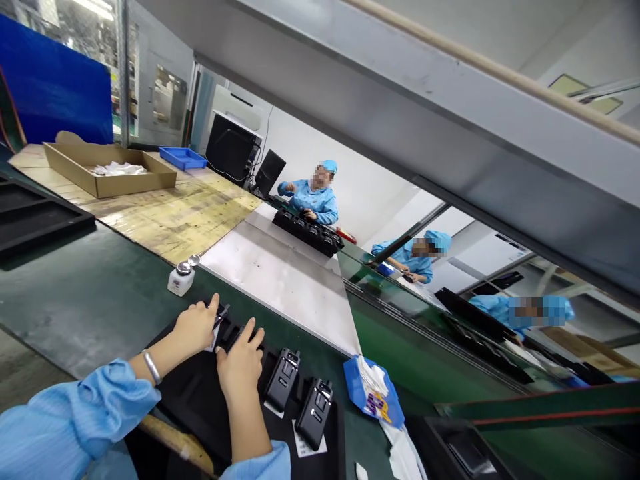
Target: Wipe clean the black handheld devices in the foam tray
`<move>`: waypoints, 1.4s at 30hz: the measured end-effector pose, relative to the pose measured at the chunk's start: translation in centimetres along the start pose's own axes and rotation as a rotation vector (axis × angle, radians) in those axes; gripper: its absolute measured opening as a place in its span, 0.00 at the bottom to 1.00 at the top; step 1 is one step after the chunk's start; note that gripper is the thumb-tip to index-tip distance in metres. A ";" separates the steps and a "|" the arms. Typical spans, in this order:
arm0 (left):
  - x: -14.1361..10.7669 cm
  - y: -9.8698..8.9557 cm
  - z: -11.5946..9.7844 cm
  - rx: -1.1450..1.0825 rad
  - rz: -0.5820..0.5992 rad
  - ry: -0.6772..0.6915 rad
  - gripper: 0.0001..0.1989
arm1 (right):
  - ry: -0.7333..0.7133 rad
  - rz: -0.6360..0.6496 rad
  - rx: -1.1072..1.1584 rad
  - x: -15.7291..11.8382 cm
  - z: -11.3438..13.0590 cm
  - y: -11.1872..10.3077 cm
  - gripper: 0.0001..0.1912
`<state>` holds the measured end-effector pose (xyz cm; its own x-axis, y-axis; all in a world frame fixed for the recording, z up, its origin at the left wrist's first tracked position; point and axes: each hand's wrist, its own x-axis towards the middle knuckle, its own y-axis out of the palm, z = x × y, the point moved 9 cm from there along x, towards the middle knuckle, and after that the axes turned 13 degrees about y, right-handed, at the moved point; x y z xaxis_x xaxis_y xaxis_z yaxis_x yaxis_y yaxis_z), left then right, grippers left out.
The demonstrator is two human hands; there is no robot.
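Observation:
My left hand (199, 325), with a silver bracelet at the wrist, is at a dark device and a white label at the back left of a black foam tray (190, 400). Its fingers curl, with the index finger stretched out. Just right of it, my right hand (242, 360) reaches over the tray with fingers apart, beside a dark device largely hidden by the hands. Two black handheld devices (283, 380) (315, 412) lie in the tray to the right, each on a white label.
A white dispenser bottle (181, 279) stands behind my left hand. A blue wipes pack (373, 393) lies right of the tray. A cardboard box (110, 173) is at back left. People in blue work at a conveyor (405, 337). A grey beam (400, 113) crosses overhead.

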<state>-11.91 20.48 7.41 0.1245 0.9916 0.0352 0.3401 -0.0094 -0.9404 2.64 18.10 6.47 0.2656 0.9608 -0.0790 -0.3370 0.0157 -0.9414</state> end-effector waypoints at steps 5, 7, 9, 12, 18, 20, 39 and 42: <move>0.5 0.1 2.0 -0.271 -0.037 -0.053 0.47 | 0.054 0.049 0.092 0.8 -0.4 -0.2 0.53; 0.4 0.5 3.0 -0.453 -0.048 -0.073 0.47 | 0.075 0.088 0.258 1.3 -1.7 -0.2 0.55; 0.0 1.1 3.5 -0.681 -0.043 -0.081 0.46 | 0.079 0.150 0.538 1.8 -3.2 0.0 0.57; -1.1 2.1 2.9 -1.039 -0.007 -0.068 0.43 | 0.078 0.300 1.050 2.2 -5.0 0.3 0.60; -2.8 2.1 -0.5 -1.476 0.066 -0.015 0.46 | -0.007 0.562 1.461 0.4 -4.3 -0.3 0.58; -3.1 1.8 -1.6 -1.536 0.083 0.000 0.46 | -0.046 0.587 1.481 0.0 -3.8 -0.9 0.57; -4.4 1.5 -5.5 -1.568 0.146 0.101 0.48 | -0.102 0.605 1.462 -1.6 -4.9 -3.8 0.55; -4.7 0.6 -6.0 -1.546 0.130 0.160 0.49 | -0.186 0.618 1.456 -2.3 -4.7 -4.4 0.56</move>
<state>-6.70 15.09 8.66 0.2881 0.9509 0.1133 0.9006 -0.3092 0.3054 7.75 14.52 9.29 -0.3056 0.9367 -0.1707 -0.9132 -0.2376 0.3311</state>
